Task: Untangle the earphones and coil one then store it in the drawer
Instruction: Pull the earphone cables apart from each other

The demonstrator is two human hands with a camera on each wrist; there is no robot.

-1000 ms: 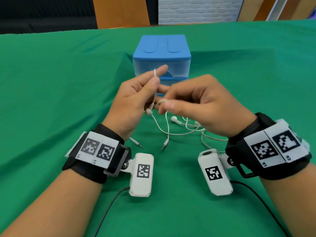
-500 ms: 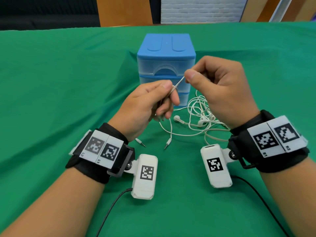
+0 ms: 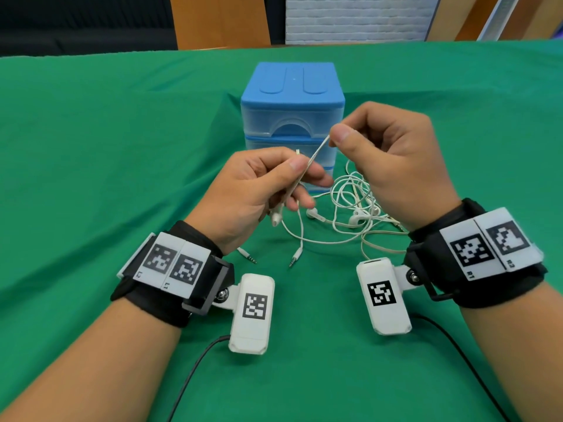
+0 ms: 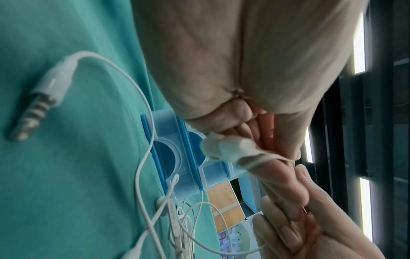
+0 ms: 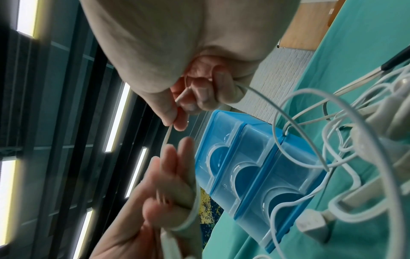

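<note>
A white earphone cable [image 3: 313,156] runs taut between my two hands in front of the blue drawer unit [image 3: 292,117]. My left hand [image 3: 301,172] grips the cable under its thumb, with a turn of it round the fingers [image 5: 193,210]. An earbud [image 3: 275,219] hangs below that hand and shows against the fingers [image 4: 221,147] in the left wrist view. My right hand [image 3: 335,138] pinches the cable's upper end between thumb and forefinger [image 5: 177,121]. The remaining earphones lie in a loose tangle [image 3: 350,202] on the cloth under my right hand.
Two jack plugs [image 3: 251,258] [image 3: 294,260] lie on the green cloth [image 3: 122,147] near my wrists. All three drawers of the unit [image 5: 255,184] are closed. Black leads trail from the wrist cameras toward the table's near edge.
My right hand rose from beside the left hand up and to the right, drawing the cable taut. The left hand lowered a little and kept its grip.
</note>
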